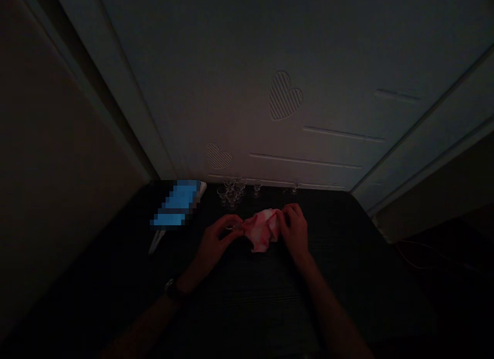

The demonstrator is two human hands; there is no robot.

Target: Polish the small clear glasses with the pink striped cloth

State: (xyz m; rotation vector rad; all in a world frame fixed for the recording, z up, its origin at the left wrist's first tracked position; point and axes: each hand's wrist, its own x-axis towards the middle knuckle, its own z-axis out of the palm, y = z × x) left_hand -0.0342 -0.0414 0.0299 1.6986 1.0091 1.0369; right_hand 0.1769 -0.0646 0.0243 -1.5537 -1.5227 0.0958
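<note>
The scene is very dark. My left hand [218, 240] is curled around a small clear glass [232, 227] on a black table [347, 276]. My right hand [295, 229] grips a crumpled pink and white cloth [263, 229] and presses it against the mouth of that glass. A watch shows on my left wrist [171, 287].
Several small stemmed glasses [233, 190] stand in a group at the table's far edge, with one more [257, 186] to their right. A glowing blue screen [178, 204] lies at the far left of the table. A pale wall with heart shapes [284, 95] rises behind.
</note>
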